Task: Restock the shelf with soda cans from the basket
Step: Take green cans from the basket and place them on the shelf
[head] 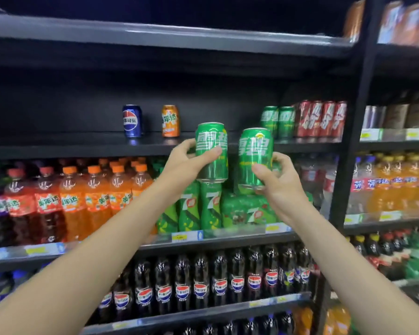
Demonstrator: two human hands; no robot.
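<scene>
I hold 2 green cans: left hand (183, 157) wraps left can (212, 151), right hand (279, 176) wraps right can (255, 157). Rigid, probably slick; fingers belong mid-body, thumbs in front.

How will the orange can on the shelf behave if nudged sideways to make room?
The orange can stands upright and alone, so it would probably slide on the smooth shelf. Its tall, narrow shape suggests a high push may tip it. On its side, it would likely roll.
</scene>
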